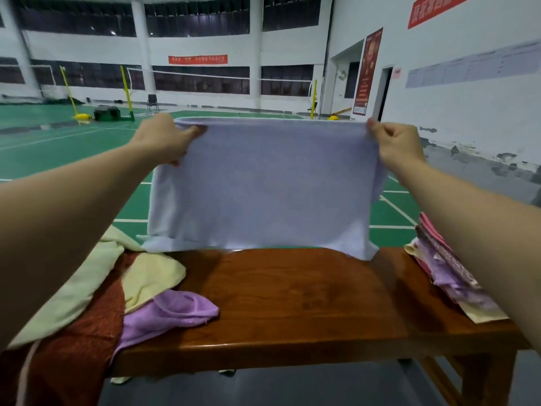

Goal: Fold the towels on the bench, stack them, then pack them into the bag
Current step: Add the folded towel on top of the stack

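Observation:
A pale lavender-blue towel (pixel 263 186) hangs spread out above the wooden bench (pixel 307 312), its lower edge touching the bench's far side. My left hand (pixel 164 139) pinches its top left corner and my right hand (pixel 398 145) pinches its top right corner. On the bench's left end lie unfolded towels: a pale yellow one (pixel 146 276), a purple one (pixel 167 315) and a rust-red one (pixel 73 347). At the right end sits a pile of purple and pink cloth (pixel 445 268), partly hidden behind my right forearm.
The bench stands on a green badminton court (pixel 58 136) with white lines. Yellow net posts (pixel 127 92) and a net stand far behind. A white wall (pixel 468 112) with a doorway runs along the right. Grey floor lies under the bench's near edge.

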`<state>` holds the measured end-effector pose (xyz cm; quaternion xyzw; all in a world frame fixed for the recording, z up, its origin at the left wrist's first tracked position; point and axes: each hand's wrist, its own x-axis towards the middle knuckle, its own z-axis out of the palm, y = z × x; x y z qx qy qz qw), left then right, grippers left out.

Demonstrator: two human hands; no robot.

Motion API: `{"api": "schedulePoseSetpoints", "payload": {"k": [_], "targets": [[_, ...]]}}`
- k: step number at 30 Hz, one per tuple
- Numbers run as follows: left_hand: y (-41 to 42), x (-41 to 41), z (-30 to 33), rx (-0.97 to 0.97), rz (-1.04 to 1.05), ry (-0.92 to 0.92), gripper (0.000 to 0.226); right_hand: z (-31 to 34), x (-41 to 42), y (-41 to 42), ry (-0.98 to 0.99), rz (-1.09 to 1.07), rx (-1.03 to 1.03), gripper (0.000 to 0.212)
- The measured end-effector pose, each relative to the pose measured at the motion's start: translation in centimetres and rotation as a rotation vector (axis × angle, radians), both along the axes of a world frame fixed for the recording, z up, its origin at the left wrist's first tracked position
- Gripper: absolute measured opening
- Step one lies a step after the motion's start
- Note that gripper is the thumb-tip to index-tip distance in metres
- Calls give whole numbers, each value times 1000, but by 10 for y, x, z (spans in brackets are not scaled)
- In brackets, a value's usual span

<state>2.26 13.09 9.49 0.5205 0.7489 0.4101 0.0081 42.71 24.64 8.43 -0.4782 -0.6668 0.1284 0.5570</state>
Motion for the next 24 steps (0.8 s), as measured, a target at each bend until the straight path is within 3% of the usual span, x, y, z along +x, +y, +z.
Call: {"api": "schedulePoseSetpoints", "payload": {"k": [3, 6, 11, 14, 16, 20, 24], "targets": [[-10, -4, 4, -4, -21, 120, 76, 0, 8, -7, -125, -18, 78, 57], [-35, 4, -8, -106, -15, 434, 84, -14, 25, -21, -366, -68, 152, 57], [-85, 13, -64, -541, -80, 605, 90, -85, 59, -58, -877, -169, 288, 57], [-111, 24, -103, -786, -145, 665, 95, -142, 79, -77, -1128, -85, 381, 57], [-125, 29, -123, -900, -172, 839, 98, -171, 89, -90, -1213, 1, 342, 65], [-143, 21, -134, -718, -360, 1209, 104, -190, 97, -115, -1155, 146, 94, 83], [-153, 0, -131, -567, -517, 1226, 98, -183, 106, -128, -1185, 218, -221, 78]]}}
